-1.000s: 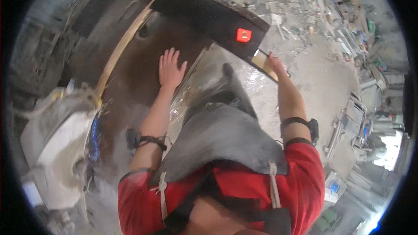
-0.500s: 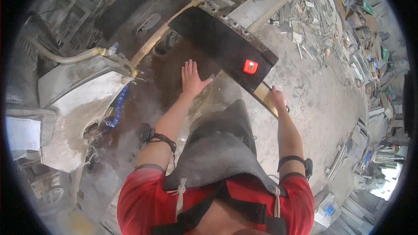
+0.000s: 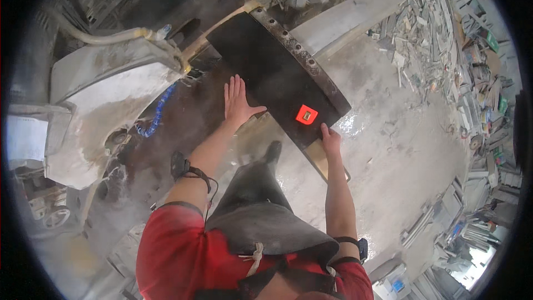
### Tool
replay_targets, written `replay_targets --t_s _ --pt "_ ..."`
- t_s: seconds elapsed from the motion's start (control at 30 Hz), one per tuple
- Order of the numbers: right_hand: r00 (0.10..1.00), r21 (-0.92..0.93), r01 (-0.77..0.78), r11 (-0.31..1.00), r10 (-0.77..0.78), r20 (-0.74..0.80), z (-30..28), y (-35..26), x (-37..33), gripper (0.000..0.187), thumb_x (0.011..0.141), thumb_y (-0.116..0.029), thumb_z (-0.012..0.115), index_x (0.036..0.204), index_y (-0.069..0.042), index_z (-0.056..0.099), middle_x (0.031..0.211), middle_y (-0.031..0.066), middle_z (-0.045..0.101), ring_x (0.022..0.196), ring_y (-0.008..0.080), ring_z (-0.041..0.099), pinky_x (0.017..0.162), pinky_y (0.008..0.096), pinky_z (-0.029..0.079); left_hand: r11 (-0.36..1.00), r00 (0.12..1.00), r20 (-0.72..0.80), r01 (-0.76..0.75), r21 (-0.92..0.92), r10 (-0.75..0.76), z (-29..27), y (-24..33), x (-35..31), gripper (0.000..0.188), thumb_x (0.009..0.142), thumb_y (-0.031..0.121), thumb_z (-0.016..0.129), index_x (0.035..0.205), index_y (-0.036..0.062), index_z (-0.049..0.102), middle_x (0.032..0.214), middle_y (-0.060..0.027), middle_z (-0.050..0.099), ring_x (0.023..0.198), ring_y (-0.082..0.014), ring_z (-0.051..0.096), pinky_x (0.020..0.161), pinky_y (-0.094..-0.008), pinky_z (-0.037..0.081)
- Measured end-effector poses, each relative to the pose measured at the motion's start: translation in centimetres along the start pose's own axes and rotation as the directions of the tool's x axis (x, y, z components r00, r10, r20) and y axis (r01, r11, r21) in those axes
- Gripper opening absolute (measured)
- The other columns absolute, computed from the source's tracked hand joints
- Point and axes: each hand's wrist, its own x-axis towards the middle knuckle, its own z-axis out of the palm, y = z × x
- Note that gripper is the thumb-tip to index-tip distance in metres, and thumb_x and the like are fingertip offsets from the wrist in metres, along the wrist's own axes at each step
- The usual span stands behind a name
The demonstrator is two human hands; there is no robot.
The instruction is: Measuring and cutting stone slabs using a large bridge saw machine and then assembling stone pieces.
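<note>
A long dark slab (image 3: 265,72) lies at a slant in front of me. On it, near its right end, sits a small red tape measure (image 3: 306,114). My left hand (image 3: 237,103) lies flat with fingers stretched and thumb spread, on or just over the slab's near left edge. My right hand (image 3: 331,138) is closed around the slab's edge close to the tape measure, thumb uppermost; its other fingers are mostly hidden. A pale tan strip (image 3: 318,158) sticks out below the slab beside that hand.
A bolted metal rail (image 3: 300,50) runs along the slab's far side. Left stands a pale, stained machine housing (image 3: 105,111) with a blue coiled hose (image 3: 158,112) and a thick hose (image 3: 105,37). Heaps of offcuts (image 3: 427,22) line the far right. The concrete floor (image 3: 405,150) looks wet in patches.
My right hand has shifted from the pale strip to the slab's edge. My left hand has come from the brown surface to the slab. The slab and tape measure appear nearer; the view has shifted too.
</note>
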Motion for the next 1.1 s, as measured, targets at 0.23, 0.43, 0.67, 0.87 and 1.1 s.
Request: replay_targets --t_s 0.23,0.43,0.67,0.87,1.1 --pt "0.998 -0.030 -0.051 0.998 0.052 0.026 1.8 -1.6 -6.4 0.061 0.096 -0.053 0.061 0.095 0.007 0.073 0.088 0.0233 0.073 0.087 0.0264 0.070 0.081 0.0395 0.051 1.000 1.000 0.012 0.014 0.016 -0.014 -1.0 -3.3 -4.8 0.132 0.067 0.070 0.077 0.155 -0.0095 0.020 0.167 -0.0214 0.015 0.156 -0.0310 0.007 0.127 -0.0460 0.002" --pt "0.988 -0.295 -0.051 0.954 0.091 0.125 4.6 -1.7 -13.2 0.076 0.094 -0.067 0.051 0.104 0.005 0.072 0.104 0.0273 0.072 0.106 0.0396 0.068 0.093 0.0459 0.050 0.998 0.996 0.078 0.039 0.049 -0.043 -2.5 -7.5 -8.6 0.130 0.068 0.072 0.075 0.156 -0.0082 0.021 0.168 -0.0196 0.013 0.157 -0.0283 0.006 0.127 -0.0441 0.000" --pt "0.975 -0.252 -0.122 0.960 0.163 0.149 5.3 -0.7 -15.8 0.083 0.085 -0.075 0.056 0.099 0.005 0.075 0.104 0.0294 0.072 0.108 0.0416 0.068 0.094 0.0461 0.051 0.996 0.997 0.070 0.029 0.085 -0.035 -3.8 -8.5 -10.8 0.124 0.073 0.069 0.075 0.157 -0.0057 0.022 0.169 -0.0169 0.012 0.157 -0.0270 0.004 0.128 -0.0425 0.001" --pt "0.956 -0.228 -0.172 0.958 0.218 0.194 8.1 -0.8 -18.9 0.085 0.084 -0.076 0.056 0.100 0.005 0.075 0.102 0.0288 0.072 0.105 0.0405 0.069 0.092 0.0458 0.051 0.995 0.999 0.021 0.032 0.093 -0.035 -4.2 -12.1 -14.1 0.123 0.072 0.068 0.076 0.157 -0.0054 0.023 0.168 -0.0171 0.013 0.157 -0.0270 0.006 0.127 -0.0426 0.002" --pt "0.945 -0.123 -0.199 0.972 0.224 0.240 9.9 -0.3 -21.8 0.082 0.083 -0.075 0.060 0.097 0.005 0.075 0.096 0.0263 0.073 0.099 0.0376 0.070 0.088 0.0431 0.052 0.995 1.000 -0.011 0.022 0.094 -0.021 -4.4 -14.2 -16.7 0.124 0.072 0.069 0.076 0.157 -0.0053 0.024 0.168 -0.0175 0.014 0.157 -0.0278 0.008 0.127 -0.0425 0.003"
